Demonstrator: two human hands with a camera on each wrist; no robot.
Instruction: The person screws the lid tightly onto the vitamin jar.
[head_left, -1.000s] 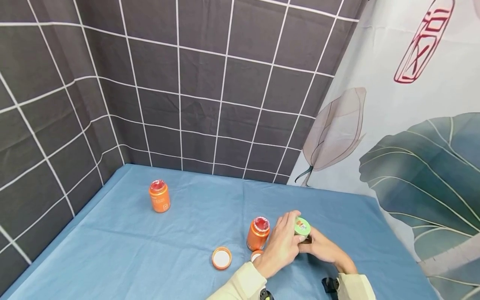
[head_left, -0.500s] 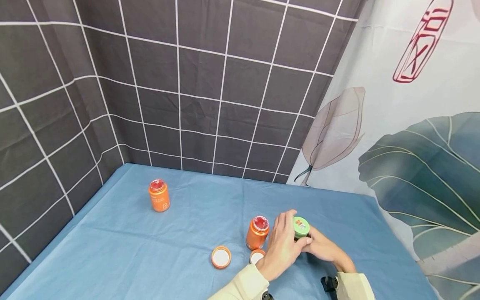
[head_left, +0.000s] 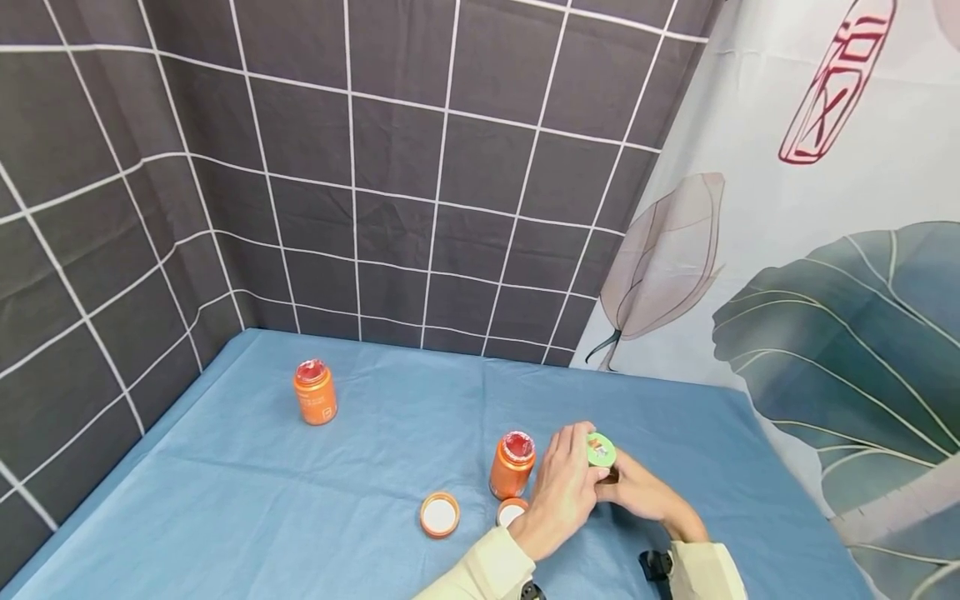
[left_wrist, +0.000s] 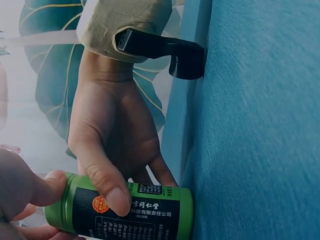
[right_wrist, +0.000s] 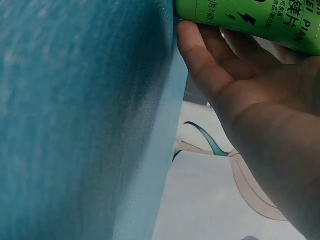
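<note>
A green bottle (left_wrist: 160, 220) with a dark label stands upright on the blue cloth, its green cap (head_left: 602, 451) uppermost. My left hand (head_left: 561, 492) pinches the cap between thumb and fingers from the left. On the other side, my right hand (head_left: 648, 496) grips the bottle's body; its thumb lies across the label in the left wrist view. The right wrist view shows those fingers (right_wrist: 200, 55) around the green body, low near the cloth. Close to my left hand stands an open orange bottle (head_left: 510, 477).
Two orange lids lie white lining up: one lid (head_left: 439, 516) left of the near bottle, another lid (head_left: 512, 512) partly behind my left wrist. A second open orange bottle (head_left: 315, 396) stands at the back left. Dark gridded fabric (head_left: 397, 217) hangs behind the blue-covered table (head_left: 300, 508).
My left thumb swung out over the front of the cap half a second ago and is now drawn back. My right hand stays around the green bottle. The head view has shifted slightly.
</note>
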